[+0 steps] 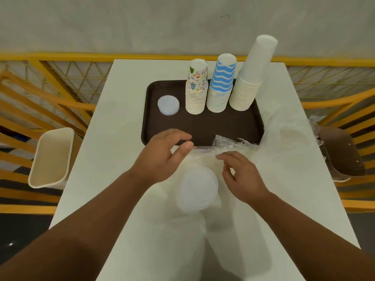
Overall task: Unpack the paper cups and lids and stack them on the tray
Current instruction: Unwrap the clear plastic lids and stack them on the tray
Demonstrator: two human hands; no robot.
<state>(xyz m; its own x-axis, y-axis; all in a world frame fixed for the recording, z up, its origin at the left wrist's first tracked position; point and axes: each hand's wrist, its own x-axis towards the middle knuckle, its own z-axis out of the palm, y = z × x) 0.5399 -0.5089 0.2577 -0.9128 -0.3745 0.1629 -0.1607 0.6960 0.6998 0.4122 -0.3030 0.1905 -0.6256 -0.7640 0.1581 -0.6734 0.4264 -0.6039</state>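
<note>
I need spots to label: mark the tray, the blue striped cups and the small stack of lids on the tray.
tray [205, 126]: head view, bare dark floor.
blue striped cups [222, 78]: head view, side of the top cup.
small stack of lids [168, 103]: head view, top lid.

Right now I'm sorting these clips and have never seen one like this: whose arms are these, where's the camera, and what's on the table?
The single picture comes from a camera worn on a person's head, looking down at their own bare arms. On the white table sits a dark tray holding three upside-down cup stacks: a patterned stack, a blue-striped stack and a taller plain white stack, plus a small pile of clear lids. Nearer the person lies a plastic bag with more lids inside. The left hand and right hand reach to the bag's opening; whether either grips the plastic is unclear.
</note>
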